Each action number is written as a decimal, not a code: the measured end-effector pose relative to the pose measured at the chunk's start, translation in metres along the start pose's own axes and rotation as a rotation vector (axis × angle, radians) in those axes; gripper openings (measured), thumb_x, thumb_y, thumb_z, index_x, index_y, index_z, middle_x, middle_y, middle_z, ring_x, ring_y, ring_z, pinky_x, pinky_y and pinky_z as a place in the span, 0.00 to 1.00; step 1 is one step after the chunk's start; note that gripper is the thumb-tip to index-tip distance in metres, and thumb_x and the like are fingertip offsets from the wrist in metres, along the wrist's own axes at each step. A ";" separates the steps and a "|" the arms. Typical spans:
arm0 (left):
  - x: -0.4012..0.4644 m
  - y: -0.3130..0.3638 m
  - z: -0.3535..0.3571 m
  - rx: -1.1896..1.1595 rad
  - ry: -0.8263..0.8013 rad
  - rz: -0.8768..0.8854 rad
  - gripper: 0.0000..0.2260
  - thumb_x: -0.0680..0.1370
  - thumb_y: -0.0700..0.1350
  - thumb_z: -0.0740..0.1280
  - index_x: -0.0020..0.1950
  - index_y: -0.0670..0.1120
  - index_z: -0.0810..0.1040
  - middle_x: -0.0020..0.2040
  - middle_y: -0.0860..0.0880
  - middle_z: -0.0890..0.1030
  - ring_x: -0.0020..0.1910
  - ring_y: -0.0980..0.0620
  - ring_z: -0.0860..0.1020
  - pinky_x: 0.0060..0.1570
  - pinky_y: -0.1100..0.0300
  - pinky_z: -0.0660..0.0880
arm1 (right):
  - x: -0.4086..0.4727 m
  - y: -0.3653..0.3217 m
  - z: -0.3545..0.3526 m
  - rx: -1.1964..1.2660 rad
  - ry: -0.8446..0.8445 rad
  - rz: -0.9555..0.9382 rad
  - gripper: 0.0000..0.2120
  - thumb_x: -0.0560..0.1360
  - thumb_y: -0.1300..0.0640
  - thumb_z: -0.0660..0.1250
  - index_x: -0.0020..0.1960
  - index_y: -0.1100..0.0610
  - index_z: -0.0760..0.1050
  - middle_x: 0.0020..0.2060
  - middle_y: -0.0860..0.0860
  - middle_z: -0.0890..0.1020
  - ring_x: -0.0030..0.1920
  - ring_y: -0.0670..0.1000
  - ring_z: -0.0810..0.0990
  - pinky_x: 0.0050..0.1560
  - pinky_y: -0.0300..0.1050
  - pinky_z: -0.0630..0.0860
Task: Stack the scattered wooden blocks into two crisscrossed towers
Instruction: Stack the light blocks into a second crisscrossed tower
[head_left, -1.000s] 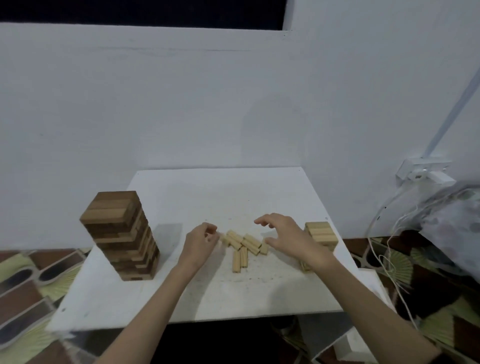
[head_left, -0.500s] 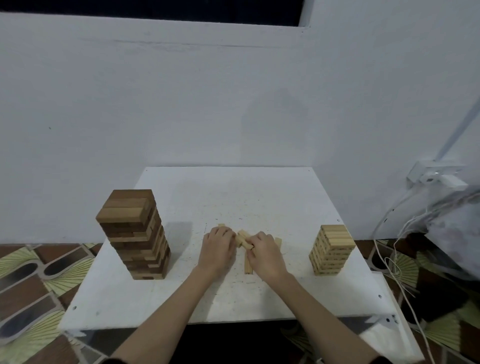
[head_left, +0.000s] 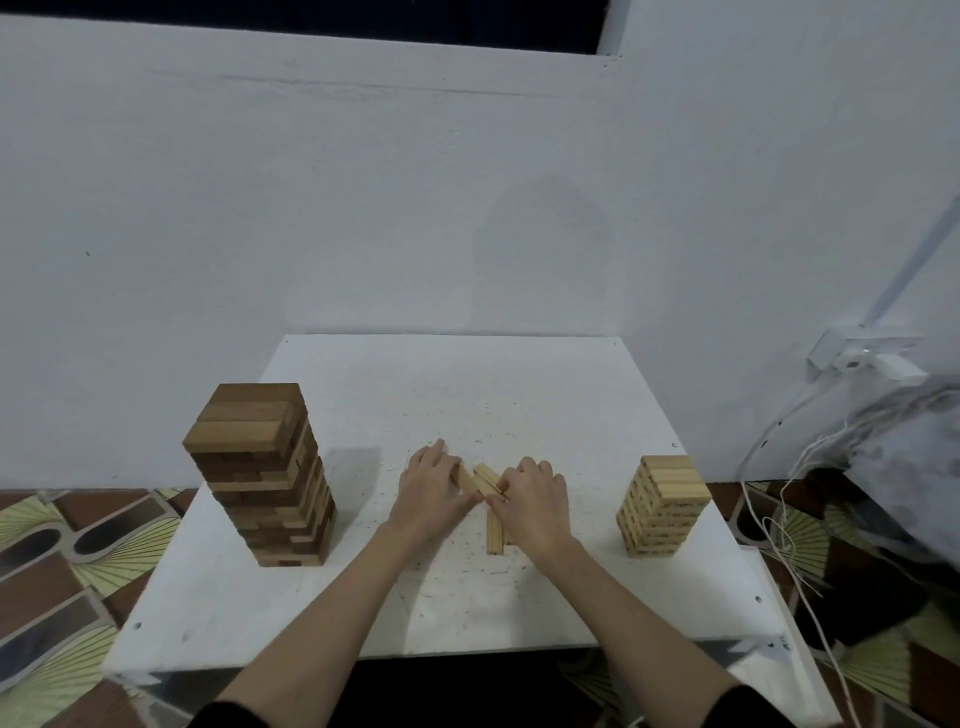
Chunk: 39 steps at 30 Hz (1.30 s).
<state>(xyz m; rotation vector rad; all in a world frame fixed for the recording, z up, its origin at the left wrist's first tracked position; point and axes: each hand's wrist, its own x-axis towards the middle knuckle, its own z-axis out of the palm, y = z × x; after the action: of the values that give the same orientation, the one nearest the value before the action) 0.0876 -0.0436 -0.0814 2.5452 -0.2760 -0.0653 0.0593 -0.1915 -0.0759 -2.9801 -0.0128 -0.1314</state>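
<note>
Both hands down on loose blocks, mid-desk, between two towers.

Nearest: white desk (head_left: 291, 613), speckled, screw holes at the corners. Mid-desk: small cluster of loose blocks (head_left: 493, 525), pale wood, thin and long; a pair lying side by side pointing toward the viewer, others angled across between the hands. Left hand (head_left: 431, 493) palm down, fingers curled over the left end of the cluster, touching the blocks. Right hand (head_left: 535, 501) palm down, fingers curled over the right end, thumb tip against an angled block. Firm grip or just contact: cannot tell. Left side: dark tower (head_left: 265, 473), tall, mixed brown tones, crisscrossed layers, slightly uneven edges. Right side: pale tower (head_left: 662, 506), shorter, same light wood as the loose pieces, neat layers. Behind: white wall (head_left: 363, 208), wall socket (head_left: 865, 356) with cables (head_left: 769, 519) far right.
</note>
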 end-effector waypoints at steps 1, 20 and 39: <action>0.001 0.001 -0.001 0.005 -0.006 0.001 0.28 0.73 0.58 0.66 0.70 0.47 0.68 0.76 0.47 0.56 0.75 0.48 0.51 0.72 0.50 0.52 | 0.001 0.000 0.000 0.011 -0.008 0.007 0.14 0.78 0.44 0.60 0.54 0.52 0.78 0.51 0.50 0.75 0.53 0.52 0.71 0.53 0.47 0.69; -0.005 -0.020 -0.027 -0.131 -0.184 -0.112 0.37 0.69 0.45 0.75 0.73 0.46 0.60 0.70 0.48 0.66 0.69 0.48 0.63 0.67 0.53 0.66 | 0.006 -0.036 -0.003 0.071 -0.050 0.034 0.10 0.78 0.54 0.62 0.53 0.56 0.80 0.47 0.51 0.80 0.50 0.52 0.77 0.49 0.45 0.75; 0.012 -0.019 -0.036 -0.272 -0.230 -0.126 0.46 0.64 0.38 0.78 0.75 0.47 0.56 0.70 0.46 0.66 0.59 0.48 0.71 0.49 0.60 0.71 | 0.033 -0.023 -0.017 0.406 -0.364 -0.131 0.49 0.63 0.59 0.79 0.74 0.44 0.55 0.61 0.53 0.72 0.59 0.52 0.71 0.58 0.45 0.73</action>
<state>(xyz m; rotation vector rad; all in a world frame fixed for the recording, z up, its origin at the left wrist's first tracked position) 0.1064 -0.0110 -0.0614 2.2808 -0.1805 -0.4175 0.0902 -0.1710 -0.0526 -2.5536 -0.2464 0.3570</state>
